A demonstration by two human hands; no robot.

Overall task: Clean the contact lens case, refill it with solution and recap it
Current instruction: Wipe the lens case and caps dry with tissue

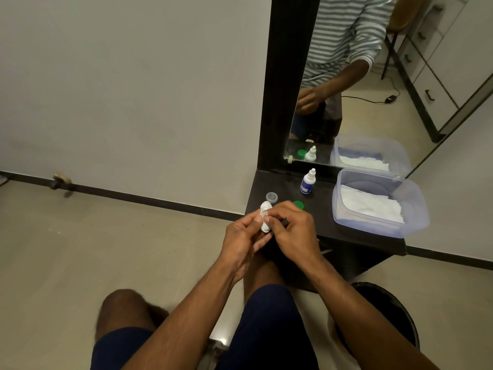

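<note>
Both hands meet in front of the black shelf (282, 182). My left hand (244, 240) pinches a white contact lens case (265, 218), mostly wrapped in white tissue. My right hand (292, 227) is closed on the same bundle from the right, fingertips pressed on the tissue. A clear cap (271, 196) lies on the shelf just behind the hands. A green cap (298, 204) peeks out behind my right knuckles. The small white solution bottle (308, 182) with a blue label stands upright farther back, capped.
A clear plastic tub (378, 228) holding white tissues sits on the shelf's right part. A black-framed mirror (282, 89) rises behind the shelf. A dark round bin (400, 311) stands on the floor at lower right. My knees are below the hands.
</note>
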